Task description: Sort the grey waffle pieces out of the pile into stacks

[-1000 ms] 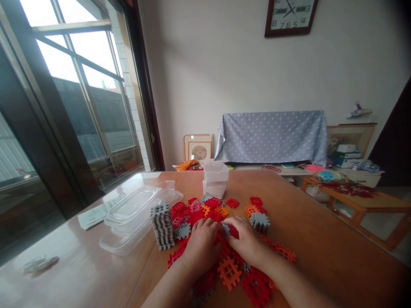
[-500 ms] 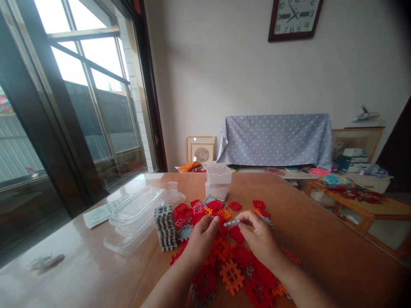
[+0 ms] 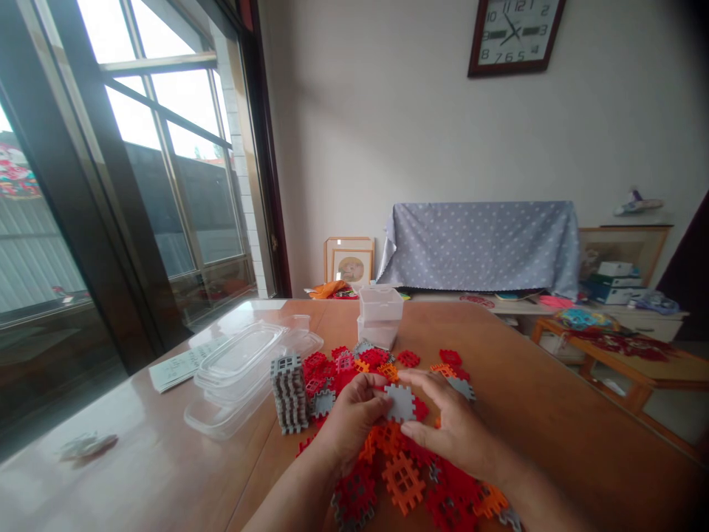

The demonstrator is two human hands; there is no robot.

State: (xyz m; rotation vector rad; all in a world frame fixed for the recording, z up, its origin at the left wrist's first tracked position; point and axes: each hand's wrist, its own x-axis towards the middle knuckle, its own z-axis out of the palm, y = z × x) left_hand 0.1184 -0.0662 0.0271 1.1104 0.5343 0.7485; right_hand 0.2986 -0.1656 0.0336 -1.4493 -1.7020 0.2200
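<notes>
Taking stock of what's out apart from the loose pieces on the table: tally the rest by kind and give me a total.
Grey piece between left hand and right hand: 1
Stack of grey pieces: 1
Square clear tubs: 2
Stack of long clear trays: 1
Paper sheaf: 1
Crumpled clear wrapper: 1
Total: 7

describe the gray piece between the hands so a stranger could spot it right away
On the wooden table, a heap of red and orange plastic pieces lies in front of the person. Just above it, the left hand and right hand hold a flat gray notched square between them. Unlike the gray stack to its left and the loose gray piece to its right, it is held in the hands.
</notes>
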